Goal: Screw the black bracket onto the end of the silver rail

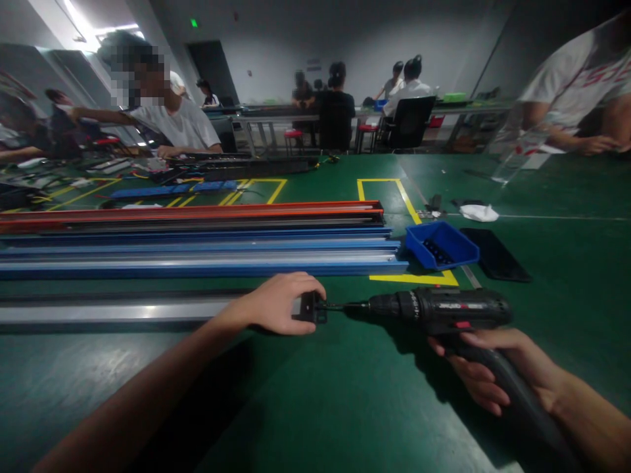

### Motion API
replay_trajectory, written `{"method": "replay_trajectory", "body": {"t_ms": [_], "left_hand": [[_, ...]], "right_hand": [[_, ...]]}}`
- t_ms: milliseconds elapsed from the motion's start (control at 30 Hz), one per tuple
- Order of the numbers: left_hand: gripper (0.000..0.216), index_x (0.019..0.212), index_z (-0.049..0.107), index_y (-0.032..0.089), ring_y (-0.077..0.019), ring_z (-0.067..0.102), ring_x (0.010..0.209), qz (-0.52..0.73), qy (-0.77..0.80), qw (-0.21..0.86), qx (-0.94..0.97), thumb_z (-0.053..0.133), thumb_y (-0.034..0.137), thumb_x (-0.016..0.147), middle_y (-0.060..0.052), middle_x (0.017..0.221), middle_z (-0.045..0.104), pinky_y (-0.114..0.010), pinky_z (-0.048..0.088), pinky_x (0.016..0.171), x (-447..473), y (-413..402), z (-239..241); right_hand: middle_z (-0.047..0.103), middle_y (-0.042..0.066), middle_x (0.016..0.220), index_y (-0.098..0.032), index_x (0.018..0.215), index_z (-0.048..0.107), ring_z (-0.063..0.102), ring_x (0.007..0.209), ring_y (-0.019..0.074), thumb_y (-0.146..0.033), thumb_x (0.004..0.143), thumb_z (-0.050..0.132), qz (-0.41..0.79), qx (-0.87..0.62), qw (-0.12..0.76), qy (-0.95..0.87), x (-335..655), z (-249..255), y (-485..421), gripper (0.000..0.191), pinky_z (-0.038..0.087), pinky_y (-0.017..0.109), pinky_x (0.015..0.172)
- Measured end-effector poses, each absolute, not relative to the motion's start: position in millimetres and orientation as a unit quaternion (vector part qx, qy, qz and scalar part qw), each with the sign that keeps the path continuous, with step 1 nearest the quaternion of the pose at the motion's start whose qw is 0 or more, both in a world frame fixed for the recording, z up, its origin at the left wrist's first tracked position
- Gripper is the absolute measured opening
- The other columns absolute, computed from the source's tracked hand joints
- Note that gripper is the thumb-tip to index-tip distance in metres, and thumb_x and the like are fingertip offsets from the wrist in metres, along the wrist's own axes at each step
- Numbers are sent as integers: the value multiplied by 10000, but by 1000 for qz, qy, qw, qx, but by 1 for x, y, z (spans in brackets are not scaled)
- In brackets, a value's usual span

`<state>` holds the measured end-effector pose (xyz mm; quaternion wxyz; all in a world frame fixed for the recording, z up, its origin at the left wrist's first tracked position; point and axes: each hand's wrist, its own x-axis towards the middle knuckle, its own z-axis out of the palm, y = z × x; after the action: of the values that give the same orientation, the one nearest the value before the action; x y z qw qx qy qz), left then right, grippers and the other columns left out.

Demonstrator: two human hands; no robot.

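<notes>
My right hand is wrapped round the grip of a black cordless drill, which lies level with its bit pointing left. The tip of the bit meets a small black end cap at the right end of a long grey metal profile. With thumb below and fingers above, my left hand grips the profile's end and the end cap. Whether a screw sits at the tip of the bit is too small to tell.
Blue metal profiles and an orange one lie behind the grey profile. A blue bin with small black parts stands beside a dark flat phone-like slab. Co-workers sit across the green table. A clear plastic bottle stands at back right.
</notes>
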<state>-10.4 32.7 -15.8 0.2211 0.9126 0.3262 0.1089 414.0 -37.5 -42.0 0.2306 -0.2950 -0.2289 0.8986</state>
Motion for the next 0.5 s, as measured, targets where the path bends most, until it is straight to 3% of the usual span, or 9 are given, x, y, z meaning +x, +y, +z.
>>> {"method": "replay_trajectory", "body": {"t_ms": [100,267,500], "left_hand": [[464,1244,677,228,-276,674,1110,114,318,234,912,777,482,869,-70,1214,720,-395,503,962,-12,34,-16],[377,1225,699,210,-251,685,1083,119,336,258,898,489,487,1079,-82,1184,738,-386,500,941,-11,37,-19],[296,1169,724,205,-229,702,1050,124,345,244,898,527,409,1081,-62,1138,755,-363,507,926,-9,38,-21]], "right_hand": [[619,-22,589,-78,1064,796,597,418,96,-385,948,785,900,-300,229,-221,414,-41,-39,328,622,242,494],[626,-23,587,-81,1062,801,605,415,95,-377,937,793,905,-300,217,-210,413,-42,-41,321,633,246,494],[628,-24,588,-85,1091,783,616,428,110,-293,873,785,911,-293,197,-215,414,-51,-40,301,631,252,499]]}}
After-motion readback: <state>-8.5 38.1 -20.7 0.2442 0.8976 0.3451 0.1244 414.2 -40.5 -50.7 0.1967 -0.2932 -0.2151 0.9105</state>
